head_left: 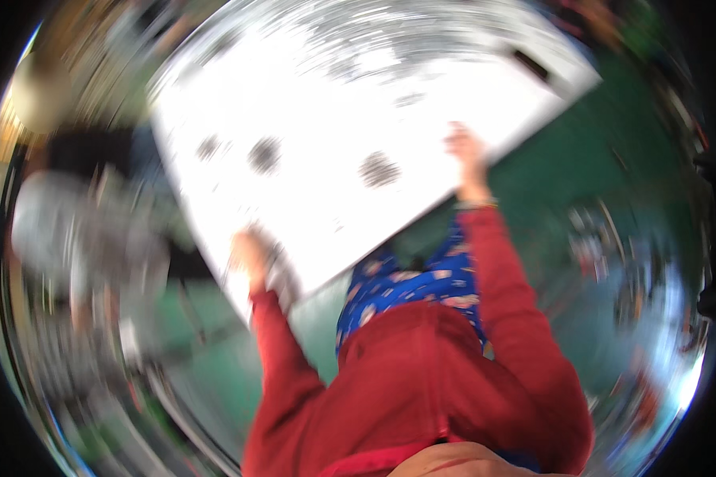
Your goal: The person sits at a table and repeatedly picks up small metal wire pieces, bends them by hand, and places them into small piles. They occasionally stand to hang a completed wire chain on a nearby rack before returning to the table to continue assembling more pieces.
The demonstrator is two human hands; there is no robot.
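Motion blur smears the whole view. My left hand [249,256] is at the near left part of a brightly lit white table [318,219], beside a grey shadow or thing too blurred to name. Over the table's near right edge is my right hand [465,149], its fingers pointing away from me. The fingers of both hands are too smeared to show a grip. Between the hands lie a dark, grainy round patch [379,169] and another dark patch [265,155], with a smaller dark patch [208,148] farther left.
Many small grey streaked things [366,36] cover the table's far part. A long black object [531,65] lies near its right corner. At the left is a person in light grey clothing [87,230]. The floor [541,199] is green.
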